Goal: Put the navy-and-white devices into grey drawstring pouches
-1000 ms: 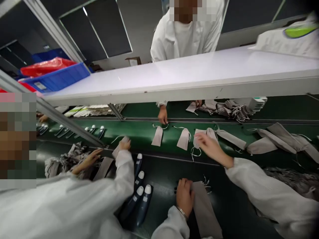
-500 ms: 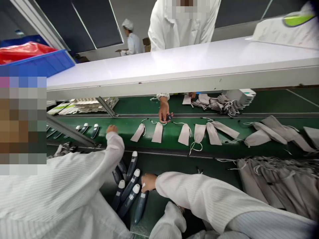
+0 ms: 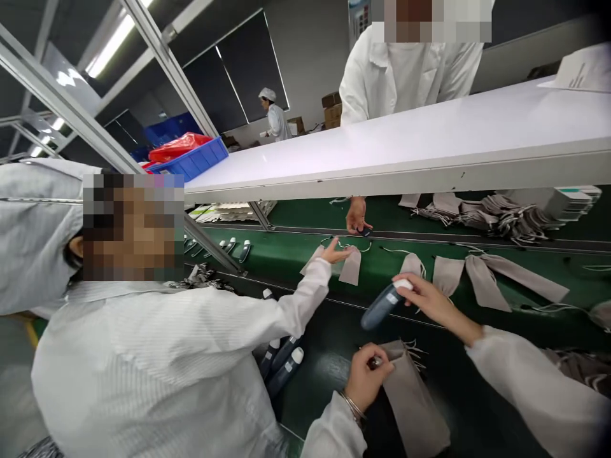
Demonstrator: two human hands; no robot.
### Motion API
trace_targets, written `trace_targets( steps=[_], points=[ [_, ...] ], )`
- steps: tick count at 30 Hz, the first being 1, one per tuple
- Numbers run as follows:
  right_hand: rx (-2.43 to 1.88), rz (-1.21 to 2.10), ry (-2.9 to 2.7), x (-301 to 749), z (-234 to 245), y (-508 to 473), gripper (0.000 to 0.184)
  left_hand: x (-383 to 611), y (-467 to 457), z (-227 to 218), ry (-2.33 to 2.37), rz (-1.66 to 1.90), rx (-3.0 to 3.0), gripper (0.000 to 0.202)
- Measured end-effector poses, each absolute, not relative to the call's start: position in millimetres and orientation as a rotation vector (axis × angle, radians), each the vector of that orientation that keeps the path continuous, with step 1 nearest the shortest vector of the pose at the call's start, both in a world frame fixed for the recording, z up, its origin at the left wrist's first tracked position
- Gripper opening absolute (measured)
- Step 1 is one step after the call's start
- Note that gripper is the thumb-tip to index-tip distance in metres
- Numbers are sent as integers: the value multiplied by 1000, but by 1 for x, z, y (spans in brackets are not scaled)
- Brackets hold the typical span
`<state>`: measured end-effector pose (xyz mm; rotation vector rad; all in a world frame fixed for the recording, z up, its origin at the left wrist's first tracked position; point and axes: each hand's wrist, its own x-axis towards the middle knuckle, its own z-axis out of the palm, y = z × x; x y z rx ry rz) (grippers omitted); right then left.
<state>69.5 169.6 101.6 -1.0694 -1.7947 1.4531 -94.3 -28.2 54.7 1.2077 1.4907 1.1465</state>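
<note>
Above the dark conveyor belt (image 3: 324,407), the right hand (image 3: 434,302) pinches a light, slick-looking dark blue tube (image 3: 382,306) near its white cap, while the left hand (image 3: 367,375) grips the top of a soft cloth pouch (image 3: 413,401).

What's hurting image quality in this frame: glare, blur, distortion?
Head view: strong wide-angle distortion makes the aluminium frame rail lean steeply; glare washes the white shelf top; the ceiling lights blow out; pixelated blocks hide faces.
</note>
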Motion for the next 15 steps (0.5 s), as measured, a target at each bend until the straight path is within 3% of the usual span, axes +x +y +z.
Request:
trace_targets(
  steps=[6,12,15],
  points=[
    [-1012,1501,-1990,112,133,146,39,-94,0,89,1322,1187,1193,28],
    [-938,1731,-2043,100,130,97,47,-77,24,125,1335,1387,1190,15],
    [-1089,1794,-1852,113,130,83,58,-86,28,135,1435,1441,1088,18]
  ],
)
